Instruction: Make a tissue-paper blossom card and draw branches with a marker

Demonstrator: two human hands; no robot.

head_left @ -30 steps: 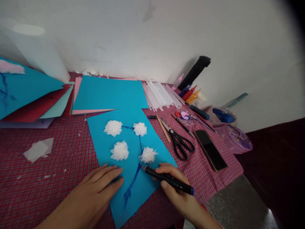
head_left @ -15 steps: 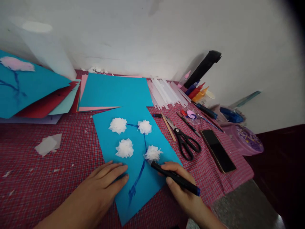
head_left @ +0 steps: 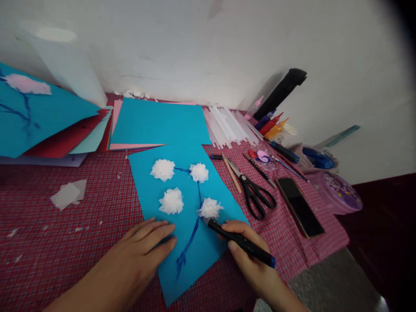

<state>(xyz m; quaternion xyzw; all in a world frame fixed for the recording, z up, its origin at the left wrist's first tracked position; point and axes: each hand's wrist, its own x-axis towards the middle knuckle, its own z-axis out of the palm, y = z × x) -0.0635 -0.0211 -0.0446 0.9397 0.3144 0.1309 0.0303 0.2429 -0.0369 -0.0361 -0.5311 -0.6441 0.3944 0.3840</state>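
Note:
A blue sheet of paper [head_left: 221, 247] lies at an angle in front of me, with several white crumpled-paper flowers [head_left: 171, 201] on it. Dark blue marker lines [head_left: 187, 249] run between some flowers and down toward the sheet's lower corner. My right hand [head_left: 248, 247] grips a black marker [head_left: 242, 243] with a blue end cap. Its tip is at the lower edge of the right-hand lower flower [head_left: 210, 208], by the top of the long line. My left hand [head_left: 147, 245] lies flat, fingers stretched over the sheet's left edge.
Right of the sheet lie scissors [head_left: 256, 193], a wooden stick [head_left: 231, 173], a marker cap [head_left: 216, 157] and a phone [head_left: 299, 207]. Glue sticks [head_left: 229, 125] and paint bottles [head_left: 271, 124] sit near the wall. Coloured papers [head_left: 160, 123] are stacked behind; white scraps [head_left: 69, 195] lie left.
The whole view has shifted slightly, so things appear a little further right. The marker stays at the same flower, and both hands keep nearly the same place on the sheet.

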